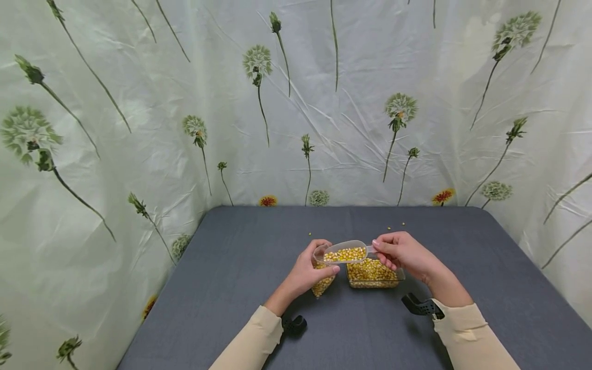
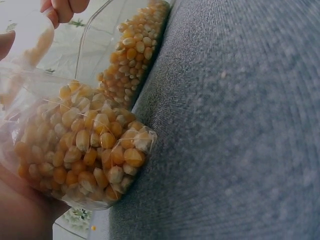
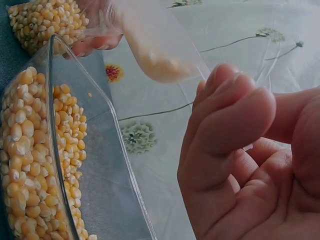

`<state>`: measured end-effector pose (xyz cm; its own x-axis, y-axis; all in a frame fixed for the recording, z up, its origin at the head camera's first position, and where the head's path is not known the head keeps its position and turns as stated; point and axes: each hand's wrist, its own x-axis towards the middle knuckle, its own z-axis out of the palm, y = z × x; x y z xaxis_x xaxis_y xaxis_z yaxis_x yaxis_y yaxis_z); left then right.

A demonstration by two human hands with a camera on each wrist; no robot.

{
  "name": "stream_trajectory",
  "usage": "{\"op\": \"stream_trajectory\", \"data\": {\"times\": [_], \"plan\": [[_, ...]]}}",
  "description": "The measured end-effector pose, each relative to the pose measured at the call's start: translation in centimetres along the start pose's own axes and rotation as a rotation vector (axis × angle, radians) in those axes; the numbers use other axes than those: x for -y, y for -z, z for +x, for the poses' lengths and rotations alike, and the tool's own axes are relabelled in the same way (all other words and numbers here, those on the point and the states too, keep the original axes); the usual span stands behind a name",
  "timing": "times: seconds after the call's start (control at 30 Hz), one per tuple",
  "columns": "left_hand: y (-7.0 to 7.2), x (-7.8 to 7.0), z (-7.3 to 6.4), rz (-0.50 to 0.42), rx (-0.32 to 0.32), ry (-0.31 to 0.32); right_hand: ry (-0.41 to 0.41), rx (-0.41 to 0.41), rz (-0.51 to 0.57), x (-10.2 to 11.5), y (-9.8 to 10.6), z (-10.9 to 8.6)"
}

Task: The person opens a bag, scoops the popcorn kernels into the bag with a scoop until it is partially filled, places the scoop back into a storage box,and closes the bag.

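My left hand [image 1: 309, 268] grips a clear plastic bag [image 2: 85, 145] partly filled with corn kernels, its thumb and fingers round the open top. Between thumb and fingers, my right hand [image 1: 404, 254] pinches the handle of a translucent scoop [image 1: 346, 252] loaded with kernels. The scoop lies nearly level, its front end over the bag's mouth. Under the scoop and right hand stands a clear rectangular container [image 3: 55, 100] holding many corn kernels [image 1: 372, 272]. The right wrist view shows the scoop from below, with kernels showing through its wall.
The dark grey table [image 1: 222, 288] carries the container, and a few loose kernels [image 1: 389, 228] lie toward its back edge. A pale curtain [image 1: 324, 118] with a dandelion print hangs behind the table and along its sides.
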<state>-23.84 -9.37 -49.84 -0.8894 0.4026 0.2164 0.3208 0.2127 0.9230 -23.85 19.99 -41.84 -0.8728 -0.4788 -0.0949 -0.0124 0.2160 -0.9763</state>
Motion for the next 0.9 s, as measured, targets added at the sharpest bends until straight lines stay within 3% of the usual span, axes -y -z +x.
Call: {"op": "stream_trajectory", "data": {"times": [0.47,0.73,0.9], "plan": [[0.1,0.0,-0.1,0.05,-0.012,-0.005,0.016,-0.03,-0.049,0.6,-0.6,-0.2],[0.1,-0.7,-0.3,0.032,-0.002,0.021,0.023,-0.09,-0.107,1.1,-1.3,-0.3],[0.1,-0.5,-0.2,0.006,0.0,0.005,0.044,-0.133,-0.136,1.5,-1.7,-0.4]]}}
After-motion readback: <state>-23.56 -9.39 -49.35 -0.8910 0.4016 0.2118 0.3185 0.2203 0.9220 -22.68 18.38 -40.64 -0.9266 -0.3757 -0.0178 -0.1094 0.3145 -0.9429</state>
